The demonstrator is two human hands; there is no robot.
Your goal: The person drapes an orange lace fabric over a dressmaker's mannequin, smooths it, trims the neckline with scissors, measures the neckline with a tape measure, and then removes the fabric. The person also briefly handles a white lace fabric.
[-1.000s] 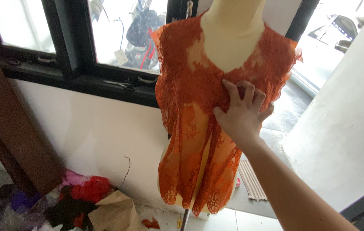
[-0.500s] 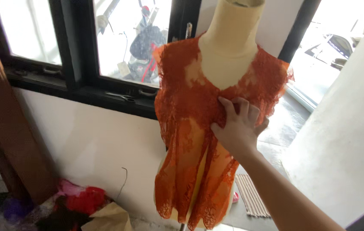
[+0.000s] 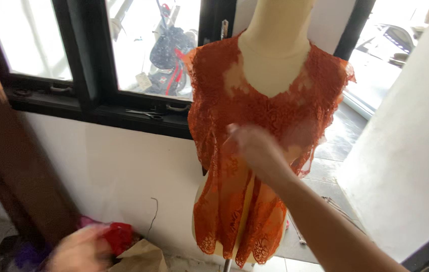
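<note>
A white wall [image 3: 113, 161] is seen under a black-framed window [image 3: 86, 55], with daylight and a parked scooter [image 3: 171, 50] visible through the glass. At the far left a brown wooden panel [image 3: 3, 151] is leaned against the wall. On the floor at its foot a heap of fabric scraps [image 3: 116, 235] in red, pink and purple is piled, with a piece of brown paper [image 3: 141, 257] just beside it on the right.

Low in the near left, the left hand [image 3: 76, 249] is caught in front of the scraps; it is heavily blurred, and whether it is open, closed or holding anything cannot be told.

Right of centre a cream dress form [image 3: 275, 45] is stood on a pole, and an orange lace garment [image 3: 234, 191] is draped over it, split down the front so that the cream form is shown between the two hanging panels. The right hand [image 3: 254, 146], reached in from the near right on a bare forearm, is held at the garment's front just below the neckline, in front of the lace at about waist height. It is blurred; the fingers appear loosely bent toward the fabric, but a grip on the lace cannot be made out.

On the far right a white pillar [image 3: 406, 151] is seen, with a grey tiled floor [image 3: 333, 146] between it and the form.
</note>
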